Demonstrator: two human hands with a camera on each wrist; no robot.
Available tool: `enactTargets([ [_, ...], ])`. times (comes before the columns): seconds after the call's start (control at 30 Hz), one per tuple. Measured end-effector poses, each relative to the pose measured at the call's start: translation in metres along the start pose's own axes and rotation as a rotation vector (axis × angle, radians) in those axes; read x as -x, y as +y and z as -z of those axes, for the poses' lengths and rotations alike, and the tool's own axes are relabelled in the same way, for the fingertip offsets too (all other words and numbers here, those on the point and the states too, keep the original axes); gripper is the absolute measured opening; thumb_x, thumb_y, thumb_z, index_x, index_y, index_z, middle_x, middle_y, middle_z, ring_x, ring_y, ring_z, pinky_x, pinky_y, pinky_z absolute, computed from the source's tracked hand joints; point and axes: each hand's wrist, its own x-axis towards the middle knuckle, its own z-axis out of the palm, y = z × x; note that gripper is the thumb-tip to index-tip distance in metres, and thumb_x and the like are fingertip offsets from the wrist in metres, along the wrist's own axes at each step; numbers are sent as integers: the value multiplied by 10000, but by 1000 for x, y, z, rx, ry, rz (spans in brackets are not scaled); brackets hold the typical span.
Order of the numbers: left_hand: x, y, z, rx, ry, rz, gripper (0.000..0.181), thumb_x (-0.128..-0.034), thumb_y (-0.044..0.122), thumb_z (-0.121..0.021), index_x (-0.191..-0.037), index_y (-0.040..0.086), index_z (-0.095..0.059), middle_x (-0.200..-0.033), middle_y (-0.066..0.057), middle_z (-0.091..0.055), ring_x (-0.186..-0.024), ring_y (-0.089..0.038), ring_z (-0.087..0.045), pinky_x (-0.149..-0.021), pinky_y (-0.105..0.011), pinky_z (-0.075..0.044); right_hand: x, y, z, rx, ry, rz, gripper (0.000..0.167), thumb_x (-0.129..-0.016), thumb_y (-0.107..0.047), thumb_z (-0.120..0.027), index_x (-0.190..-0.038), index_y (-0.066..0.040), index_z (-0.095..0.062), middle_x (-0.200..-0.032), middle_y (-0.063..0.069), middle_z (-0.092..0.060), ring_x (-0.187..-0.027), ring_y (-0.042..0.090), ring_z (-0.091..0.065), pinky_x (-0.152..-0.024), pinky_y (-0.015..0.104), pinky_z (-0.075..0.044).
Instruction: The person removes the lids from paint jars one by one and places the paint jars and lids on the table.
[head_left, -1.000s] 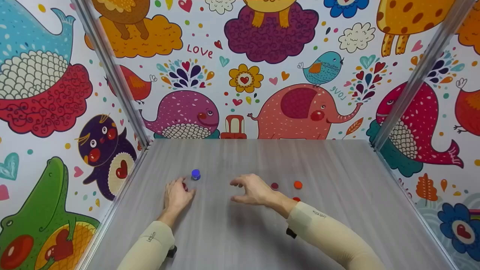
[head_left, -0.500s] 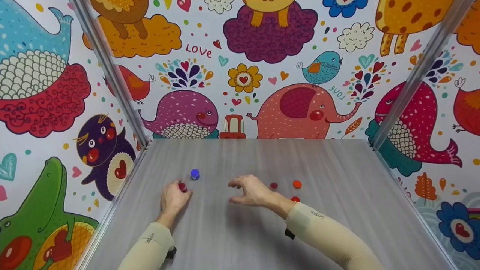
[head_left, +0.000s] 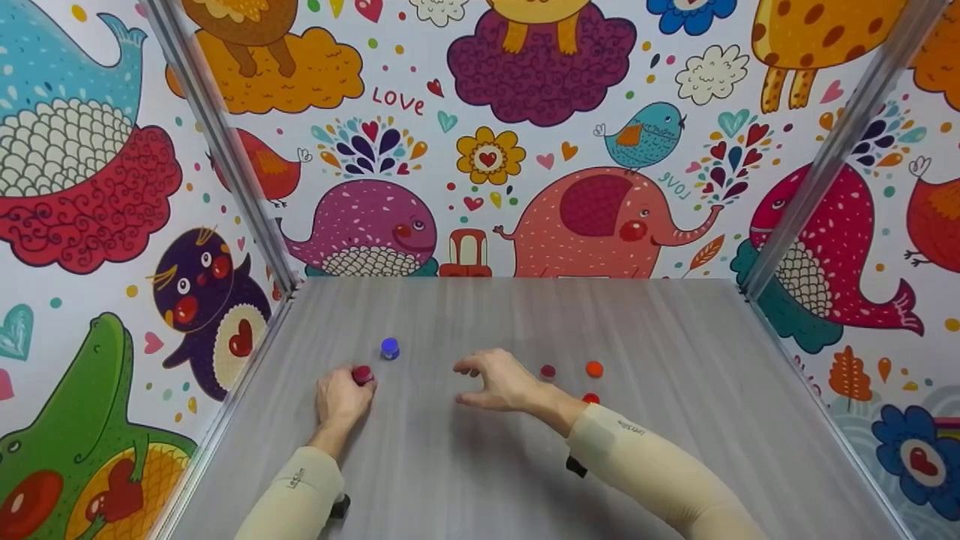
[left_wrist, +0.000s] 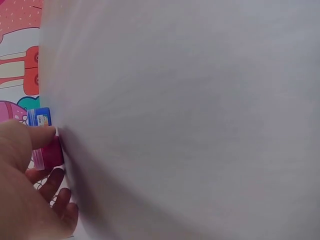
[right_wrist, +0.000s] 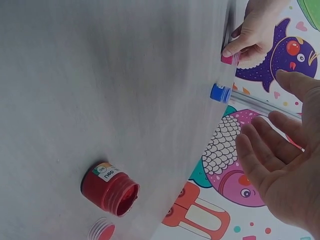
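Fingers of the left hand (head_left: 343,397) pinched the upright crimson jar (head_left: 363,374), probably touching the desk (head_left: 465,315); the blue jar (head_left: 390,348) stood just ahead-right of it; the right hand (head_left: 501,382), unclenched, hung farther off.

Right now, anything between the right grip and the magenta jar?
Nothing visible. In the head view, the gap from the right grip to the magenta jar in the left grip is open; the blue jar stands just off that path, on its far side.
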Motion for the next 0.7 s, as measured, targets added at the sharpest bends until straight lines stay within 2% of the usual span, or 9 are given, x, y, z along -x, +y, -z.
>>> enactTargets([
  [0.4, -2, -1, 0, 16, -28, 26, 327, -945, 231, -855, -1118, -38, -785, -1144, -275, -818, -1129, -513, -753, -1039, -633, -555, -8, -2, -5, -2, -30, -28, 419, -1003, -281, -840, -1376, -102, -774, -1285, 76, -830, -1176, 251, -779, -1015, 433, -657],
  [0.7, 3, -2, -4, 129, -43, 35, 421, -924, 252, -884, -1200, -48, -779, -1182, -273, -817, -1158, -479, -766, -1065, -619, -568, -12, -5, -7, -2, -33, -29, 412, -1005, -294, -839, -1364, -102, -777, -1275, 77, -831, -1171, 258, -781, -1018, 451, -654],
])
